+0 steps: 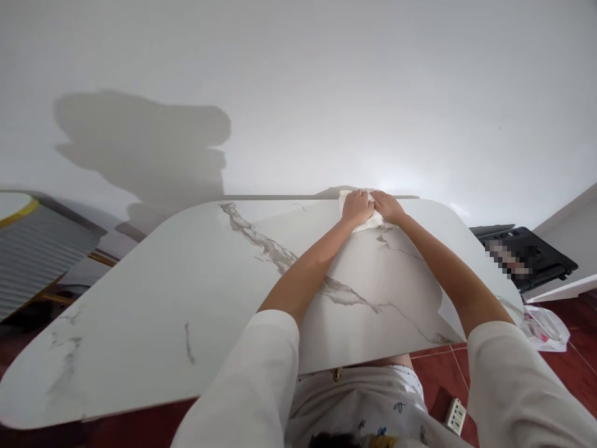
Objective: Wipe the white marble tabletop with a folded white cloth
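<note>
Both of my arms reach forward over a white marble-patterned table [153, 311]. Near its far edge, a crumpled white cloth [367, 225] lies flat against the top. My left hand [358, 208] presses on the cloth, its fingers bent over it and pointing toward the wall. Beside it, my right hand [388, 207] bears on the right part of the cloth, with its fingers angled toward the left hand. The two hands are side by side, close together. Parts of the cloth are hidden beneath them.
A white wall [298, 93] rises behind the table's far edge. At left stands a ribbed grey piece with yellow trim [41, 255]. On the right are a black case [545, 249] and a plastic bag [545, 328]. A power strip [456, 415] rests on the red tiled floor [438, 379].
</note>
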A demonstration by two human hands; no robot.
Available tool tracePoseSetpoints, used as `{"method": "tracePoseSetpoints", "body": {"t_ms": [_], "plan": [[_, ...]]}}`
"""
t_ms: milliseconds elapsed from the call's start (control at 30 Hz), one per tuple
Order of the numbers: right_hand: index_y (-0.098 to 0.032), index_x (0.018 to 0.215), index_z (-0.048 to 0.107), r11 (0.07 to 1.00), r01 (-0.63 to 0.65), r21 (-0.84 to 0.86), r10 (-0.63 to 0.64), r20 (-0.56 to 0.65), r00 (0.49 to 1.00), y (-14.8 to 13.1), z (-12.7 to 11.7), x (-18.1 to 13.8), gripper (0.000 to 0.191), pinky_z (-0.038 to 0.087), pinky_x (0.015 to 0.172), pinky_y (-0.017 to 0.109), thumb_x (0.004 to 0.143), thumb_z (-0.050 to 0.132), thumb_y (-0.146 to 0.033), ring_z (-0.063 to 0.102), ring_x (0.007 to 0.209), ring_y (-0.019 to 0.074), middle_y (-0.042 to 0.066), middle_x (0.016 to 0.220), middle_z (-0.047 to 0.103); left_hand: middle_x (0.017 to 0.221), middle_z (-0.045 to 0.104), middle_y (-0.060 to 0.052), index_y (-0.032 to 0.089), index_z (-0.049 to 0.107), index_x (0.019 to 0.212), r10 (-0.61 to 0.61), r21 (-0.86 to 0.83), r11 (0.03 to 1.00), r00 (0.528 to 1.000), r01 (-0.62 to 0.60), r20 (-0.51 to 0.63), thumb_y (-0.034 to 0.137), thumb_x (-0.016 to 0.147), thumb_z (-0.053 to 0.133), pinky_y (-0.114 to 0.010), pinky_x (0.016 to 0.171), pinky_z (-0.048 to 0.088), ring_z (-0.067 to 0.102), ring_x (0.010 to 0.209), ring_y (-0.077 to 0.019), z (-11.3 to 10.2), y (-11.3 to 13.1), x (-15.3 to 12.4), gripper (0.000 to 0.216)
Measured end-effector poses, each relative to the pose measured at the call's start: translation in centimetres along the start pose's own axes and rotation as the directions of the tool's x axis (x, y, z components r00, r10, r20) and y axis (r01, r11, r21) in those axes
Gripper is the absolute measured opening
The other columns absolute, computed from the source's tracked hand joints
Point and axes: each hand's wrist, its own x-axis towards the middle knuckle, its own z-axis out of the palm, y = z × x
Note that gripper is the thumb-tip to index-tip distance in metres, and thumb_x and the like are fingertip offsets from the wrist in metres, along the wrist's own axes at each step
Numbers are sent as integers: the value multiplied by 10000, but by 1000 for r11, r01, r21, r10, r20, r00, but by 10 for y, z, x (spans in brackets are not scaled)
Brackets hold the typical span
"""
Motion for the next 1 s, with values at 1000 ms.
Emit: {"method": "tracePoseSetpoints", "body": {"t_ms": [1000], "plan": [[-143, 1458, 387, 992, -63, 111, 59, 39, 997, -142, -74, -274, 534, 297, 1138, 493, 960, 274, -298, 298, 1426, 261, 105, 1518, 385, 1546, 294, -183, 86, 299, 1449, 123, -192, 979, 958, -73, 261, 224, 878, 328, -518, 1175, 162, 208, 1455, -275, -82, 97, -260, 588]]}}
